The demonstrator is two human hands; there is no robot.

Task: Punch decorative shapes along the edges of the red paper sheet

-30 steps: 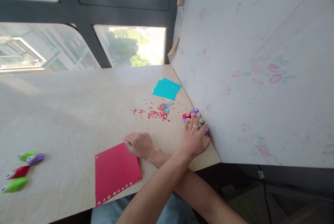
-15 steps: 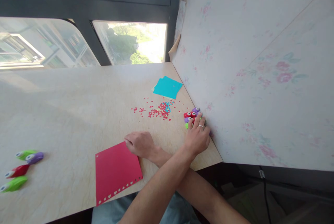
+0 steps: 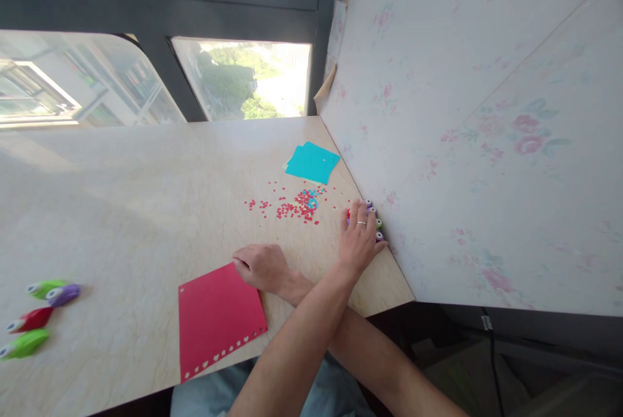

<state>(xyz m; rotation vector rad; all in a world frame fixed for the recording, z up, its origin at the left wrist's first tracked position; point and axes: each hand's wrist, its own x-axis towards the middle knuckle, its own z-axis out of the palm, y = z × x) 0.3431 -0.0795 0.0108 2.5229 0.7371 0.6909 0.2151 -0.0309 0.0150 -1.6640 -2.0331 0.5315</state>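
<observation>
My forearms cross, so my left hand [image 3: 359,238] is at the right, by the wall. Its fingers lie stretched and slightly apart over a cluster of small red, purple and green craft punches [image 3: 378,224], with the thumb out to the right. The hand covers most of the cluster. My right hand [image 3: 261,268] rests as a closed fist at the upper right corner of a red sheet of paper [image 3: 219,320]; nothing shows in it. Small punched shapes run along the sheet's near edge, and one hole sits at its upper left corner.
Red and blue paper confetti [image 3: 299,205] lies scattered mid-table. Behind it are blue paper sheets [image 3: 313,163]. Several more punches [image 3: 36,320] lie at the far left. A flowered wall [image 3: 462,144] bounds the table on the right, a window [image 3: 243,80] at the back.
My left hand has shifted slightly left and spread flatter over the punches, its thumb now reaching out by the wall. My right hand and the red sheet have stayed put.
</observation>
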